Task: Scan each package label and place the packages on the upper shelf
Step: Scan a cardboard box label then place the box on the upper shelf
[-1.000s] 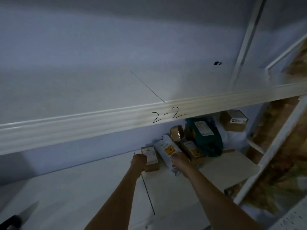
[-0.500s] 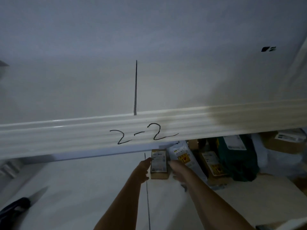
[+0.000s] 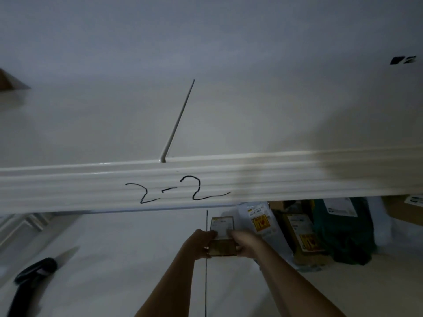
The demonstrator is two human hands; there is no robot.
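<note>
Nearest, at lower left on the lower shelf (image 3: 114, 259): a black scanner (image 3: 32, 274). Farther in, left hand (image 3: 199, 244) and right hand (image 3: 246, 244) gripping a small brown box (image 3: 223, 239) by its sides, white label on top, print too blurred to read. Beyond, white mailer (image 3: 258, 219), green bag (image 3: 343, 234). Above, upper shelf (image 3: 229, 124), edge marked "2-2".

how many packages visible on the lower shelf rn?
5, maybe more hidden: small brown box in both hands, white bag, brown box, green bag, cardboard box at far right, behind the beam.
</note>
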